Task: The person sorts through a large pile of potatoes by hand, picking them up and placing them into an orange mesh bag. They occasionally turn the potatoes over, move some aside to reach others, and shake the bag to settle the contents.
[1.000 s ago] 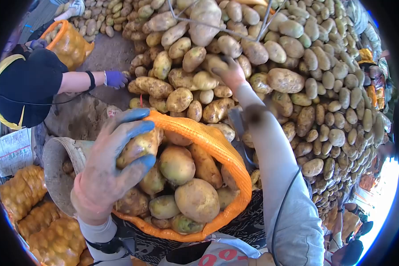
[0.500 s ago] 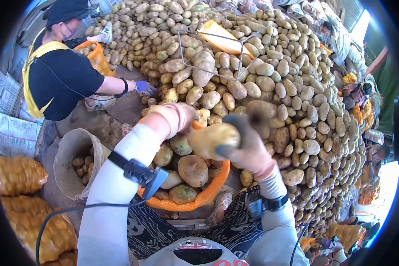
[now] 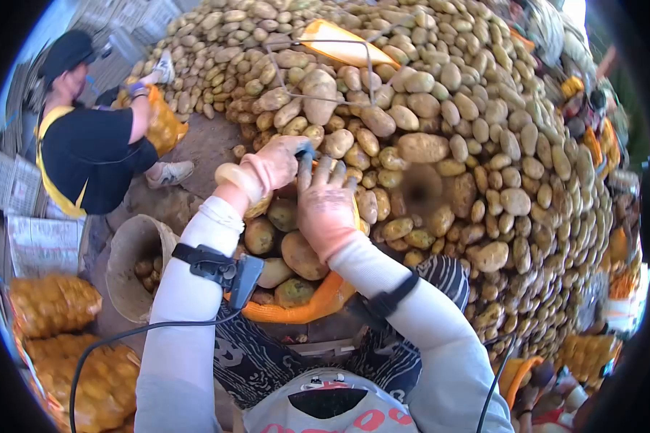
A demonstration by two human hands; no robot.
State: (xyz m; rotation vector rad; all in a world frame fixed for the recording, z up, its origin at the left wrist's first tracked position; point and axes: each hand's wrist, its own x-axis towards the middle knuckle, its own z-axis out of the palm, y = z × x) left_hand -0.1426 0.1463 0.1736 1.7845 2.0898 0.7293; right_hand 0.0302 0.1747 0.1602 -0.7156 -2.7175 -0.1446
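Observation:
An orange mesh bag (image 3: 296, 312) with a rolled rim stands between my knees, holding several large potatoes (image 3: 303, 256). My left hand (image 3: 273, 164) is at the bag's far side, its fingers curled inward with dark bluish fingertips; what they grip is hidden. Beside it, my right hand (image 3: 330, 209) reaches over the bag, back up, fingers stretched forward and slightly apart near the far rim. Whatever lies under its palm is out of sight. Both hands nearly touch at the fingertips.
A large potato heap (image 3: 484, 180) rises ahead and right, with a wire frame (image 3: 372, 72) and a yellow-orange bag (image 3: 343, 42) on it. To the left are a bucket (image 3: 131, 270), filled mesh bags (image 3: 79, 375) and a co-worker (image 3: 94, 144) holding an orange bag (image 3: 165, 123).
My right hand has moved left and down to the bag; the large potato it held no longer shows. My left hand shifted slightly. The co-worker's arm drew back to their bag.

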